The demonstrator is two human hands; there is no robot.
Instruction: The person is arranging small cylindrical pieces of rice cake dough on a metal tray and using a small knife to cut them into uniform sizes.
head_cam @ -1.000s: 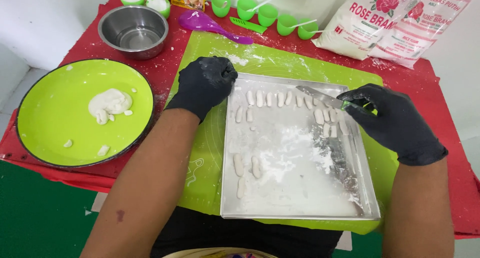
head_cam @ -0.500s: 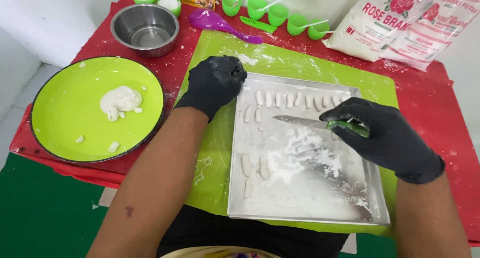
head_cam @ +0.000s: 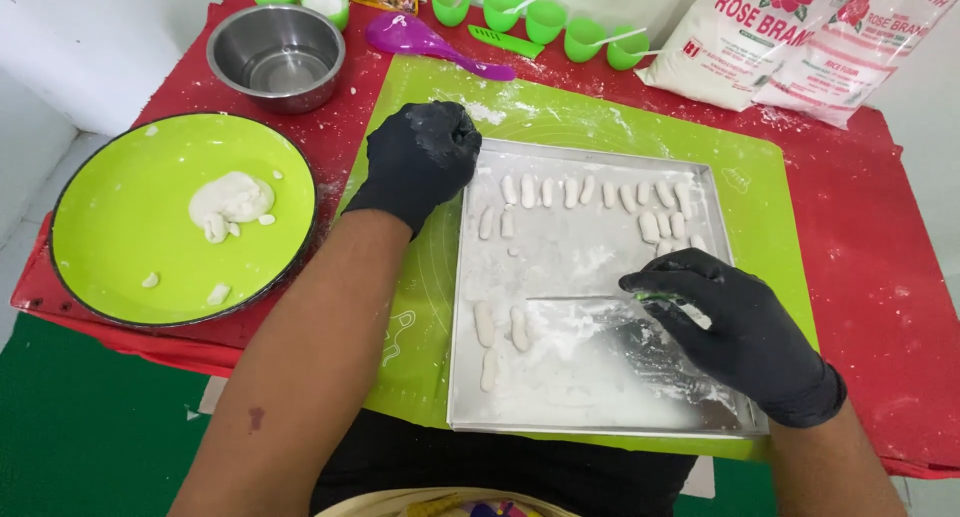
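A square metal tray (head_cam: 470, 377) dusted with flour lies on a green mat (head_cam: 760, 207). Small white dough pieces (head_cam: 590, 192) line its far side, and three more (head_cam: 500, 332) lie near its left edge. My left hand (head_cam: 420, 162), in a black glove, rests on the tray's far left corner. In a black glove too, my right hand (head_cam: 730, 327) grips a green-handled knife (head_cam: 580, 300) whose blade lies flat across the floured middle of the tray, pointing left.
A lime-green plate (head_cam: 120, 237) with a lump of dough sits at left. Behind are a steel bowl (head_cam: 277, 57), a purple spoon (head_cam: 430, 42), several green cups (head_cam: 520, 12) and two flour bags (head_cam: 780, 37) on a red tablecloth (head_cam: 880, 257).
My right hand has drawn the knife from the far right of the tray toward me, scraping flour across the middle. My left hand stayed on the tray corner.
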